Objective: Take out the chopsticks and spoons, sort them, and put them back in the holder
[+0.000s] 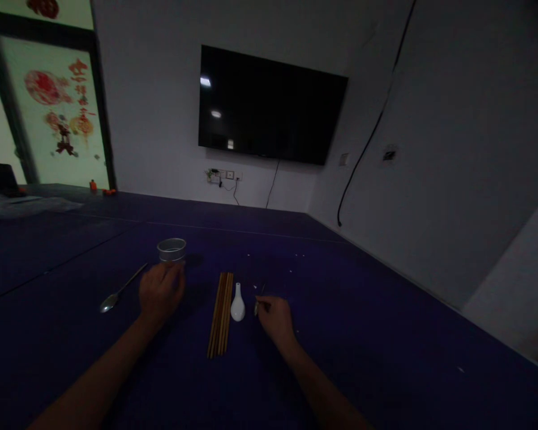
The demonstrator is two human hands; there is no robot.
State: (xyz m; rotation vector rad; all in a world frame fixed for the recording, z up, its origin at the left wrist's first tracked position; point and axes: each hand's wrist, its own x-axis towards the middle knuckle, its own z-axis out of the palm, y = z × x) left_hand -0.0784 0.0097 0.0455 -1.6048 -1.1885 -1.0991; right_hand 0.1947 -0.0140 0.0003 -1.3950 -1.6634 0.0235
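My left hand (161,291) is by the near side of a round metal cup (171,245), fingers loosely bent and thumb apart. The fingers hide the cup's lower part, and whether they touch it I cannot tell. Left of that hand lies a long-handled metal spoon (110,303), bowl toward me. With thumb and fingertips my right hand (276,318) pinches a small metal spoon (256,309), partly covered by the fingers. Just left of it rests a white ceramic spoon (237,307), handle pointing away. Several wooden chopsticks (221,313) lie side by side between my hands.
A dark blue cloth (362,334) covers the large table. Small white bits (291,271) are scattered beyond my right hand. Orange objects (93,185) and a plastic sheet (31,206) are at the far left. A television (271,107) hangs on the wall behind.
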